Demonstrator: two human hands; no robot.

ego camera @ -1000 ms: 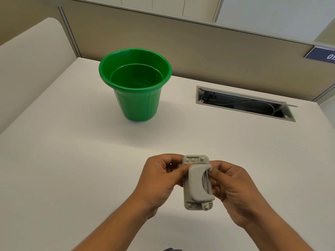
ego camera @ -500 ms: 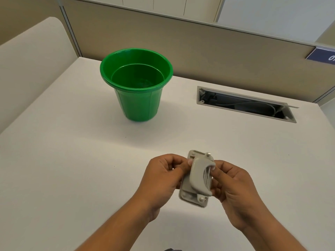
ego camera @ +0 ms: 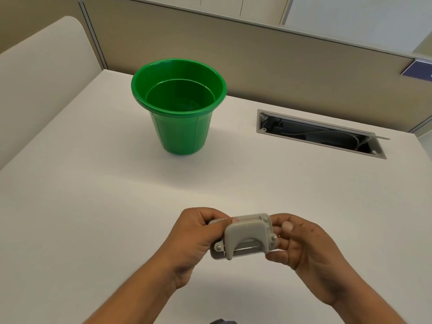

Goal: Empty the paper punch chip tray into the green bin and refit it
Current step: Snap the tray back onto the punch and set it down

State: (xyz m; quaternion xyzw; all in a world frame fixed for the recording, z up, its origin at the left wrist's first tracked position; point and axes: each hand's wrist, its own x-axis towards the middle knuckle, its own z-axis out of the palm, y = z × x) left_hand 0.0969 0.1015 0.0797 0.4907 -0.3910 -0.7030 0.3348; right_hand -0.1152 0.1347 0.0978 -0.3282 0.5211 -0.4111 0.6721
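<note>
A small grey paper punch [ego camera: 245, 235] is held above the near part of the white desk, lying crosswise with its handle towards me. My left hand [ego camera: 194, 239] grips its left end, thumb on top. My right hand [ego camera: 301, 244] grips the right end. Its underside and chip tray are hidden from me. The green bin [ego camera: 180, 106] stands upright further back and to the left, well apart from both hands, with a few pale bits at its bottom.
A grey-framed cable slot [ego camera: 320, 134] is cut into the white desk [ego camera: 93, 206] at the back right. Beige partition walls [ego camera: 257, 57] close the far edge, and a cream panel [ego camera: 35, 73] rises on the left.
Both hands have turned the punch from lengthwise to crosswise and lifted it slightly. The bin has not moved.
</note>
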